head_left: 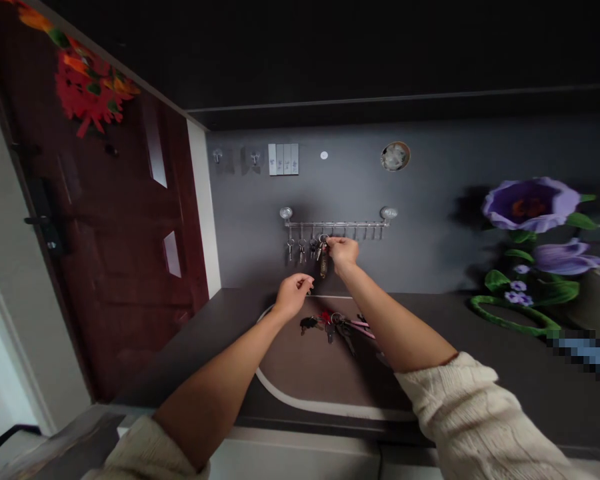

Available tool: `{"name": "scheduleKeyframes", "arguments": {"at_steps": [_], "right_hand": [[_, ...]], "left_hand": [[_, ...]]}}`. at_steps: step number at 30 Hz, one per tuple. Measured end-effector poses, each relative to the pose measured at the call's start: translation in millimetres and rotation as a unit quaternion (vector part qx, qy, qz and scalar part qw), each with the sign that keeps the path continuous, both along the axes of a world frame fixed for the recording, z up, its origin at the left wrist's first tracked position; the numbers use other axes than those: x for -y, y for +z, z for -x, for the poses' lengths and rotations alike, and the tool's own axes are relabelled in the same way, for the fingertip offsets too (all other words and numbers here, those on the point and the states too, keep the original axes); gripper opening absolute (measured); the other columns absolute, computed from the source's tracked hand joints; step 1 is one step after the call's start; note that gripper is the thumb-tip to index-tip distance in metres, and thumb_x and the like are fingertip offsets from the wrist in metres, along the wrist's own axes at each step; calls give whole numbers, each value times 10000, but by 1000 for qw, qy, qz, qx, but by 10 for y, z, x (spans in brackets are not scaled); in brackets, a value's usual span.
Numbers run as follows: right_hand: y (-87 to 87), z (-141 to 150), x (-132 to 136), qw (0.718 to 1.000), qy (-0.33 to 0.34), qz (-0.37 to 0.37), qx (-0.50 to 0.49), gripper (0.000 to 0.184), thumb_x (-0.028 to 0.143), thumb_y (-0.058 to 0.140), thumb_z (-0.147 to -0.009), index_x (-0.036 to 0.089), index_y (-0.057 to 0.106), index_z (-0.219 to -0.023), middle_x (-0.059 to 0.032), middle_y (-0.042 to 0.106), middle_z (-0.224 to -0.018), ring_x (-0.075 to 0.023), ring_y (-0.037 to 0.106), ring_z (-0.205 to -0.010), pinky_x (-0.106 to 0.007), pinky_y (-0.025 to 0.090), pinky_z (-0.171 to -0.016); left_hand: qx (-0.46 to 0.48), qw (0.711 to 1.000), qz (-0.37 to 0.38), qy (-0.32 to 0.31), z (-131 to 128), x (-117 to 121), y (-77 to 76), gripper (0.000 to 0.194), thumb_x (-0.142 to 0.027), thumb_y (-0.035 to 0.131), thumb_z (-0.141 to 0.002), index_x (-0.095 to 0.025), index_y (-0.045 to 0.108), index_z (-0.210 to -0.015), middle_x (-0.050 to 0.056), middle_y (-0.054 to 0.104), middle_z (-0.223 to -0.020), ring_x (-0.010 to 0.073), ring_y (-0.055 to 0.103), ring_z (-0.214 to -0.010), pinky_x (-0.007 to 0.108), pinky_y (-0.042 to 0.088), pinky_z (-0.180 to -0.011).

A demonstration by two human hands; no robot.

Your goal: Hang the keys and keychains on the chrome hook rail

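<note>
Left hand (294,293): fingers curled, below and left of the key bunch (323,264); whether that grip is closed or holds anything cannot be told. The key bunch hangs near-vertical at the hook rail (360,225), its ring pinched in the closed grip of the nearer right hand (344,255). Below, loose keys (330,332) lie on a mat (300,380) on the desk (230,333), with purple flowers (563,257) at far right.

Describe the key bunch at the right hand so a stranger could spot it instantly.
On the gray wall, find the clear hook rail. Below its left half, this key bunch is the rightmost, at the right hand. Unlike its neighbors to the left, it has a long, dark, lettered fob hanging down.
</note>
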State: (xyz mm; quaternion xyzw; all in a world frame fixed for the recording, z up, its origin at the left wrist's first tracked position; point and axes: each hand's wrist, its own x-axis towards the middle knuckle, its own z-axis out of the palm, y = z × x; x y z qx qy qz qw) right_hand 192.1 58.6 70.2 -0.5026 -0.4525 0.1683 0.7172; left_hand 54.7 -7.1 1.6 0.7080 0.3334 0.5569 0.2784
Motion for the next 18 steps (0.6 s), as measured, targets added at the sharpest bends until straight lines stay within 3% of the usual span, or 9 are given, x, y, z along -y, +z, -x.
{"name": "scheduleKeyframes", "arguments": {"at_steps": [8,18], "right_hand": [[-53,-25,-117,1000,1,-3,-3,327,369,544,-611,106,639,-781,-49,621,-584,-122,558,-523,-226,411,-514],[-128,-45,-86,1000,-1,-3,-16,258,338,562,-588,127,637,-717,-32,611,-564,-112,537,-498,-218,402,-493]], "left_hand": [[8,1000,0,1,7,4,21,220,-318,476,-712,-140,600,-753,42,608,-678,123,536,-620,249,413,-614],[7,1000,-1,4,17,-12,25,222,-315,471,-715,-138,599,-754,46,607,-684,121,534,-616,253,411,-619]]}}
